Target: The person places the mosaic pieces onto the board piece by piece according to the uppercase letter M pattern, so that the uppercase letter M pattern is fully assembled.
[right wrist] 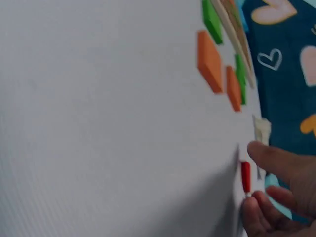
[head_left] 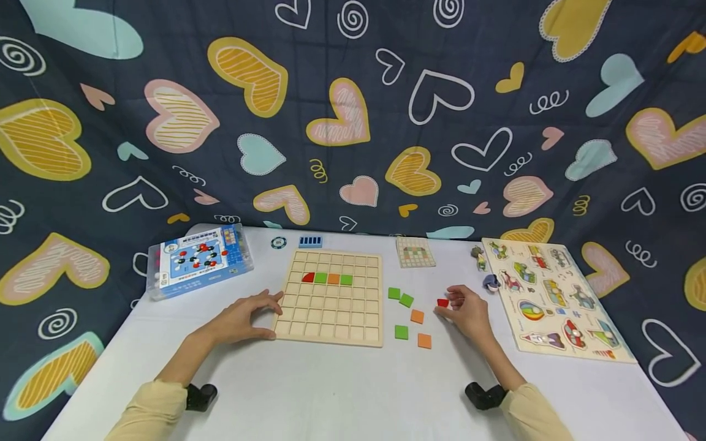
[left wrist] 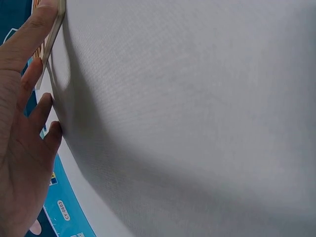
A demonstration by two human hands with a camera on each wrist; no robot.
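A square wooden grid board (head_left: 331, 309) lies flat, with a red quarter-round tile (head_left: 309, 277), green tiles (head_left: 320, 278) and an orange tile (head_left: 333, 279) in a row in its upper cells. My left hand (head_left: 242, 317) rests at the board's left edge, fingers spread and thumb at the lower corner; the left wrist view shows the fingers (left wrist: 33, 76) by the rim. My right hand (head_left: 467, 311) is around a small red tile (head_left: 443, 302), thumb on one side and fingers on the other. In the right wrist view a gap shows between the thumb and the red tile (right wrist: 246, 176).
Loose green tiles (head_left: 401, 332) and orange tiles (head_left: 424, 340) lie between board and right hand. A patterned card (head_left: 416, 252) sits behind them. At right are a picture puzzle board (head_left: 557, 300) and small figures (head_left: 491, 282); at left, a boxed set (head_left: 200, 260).
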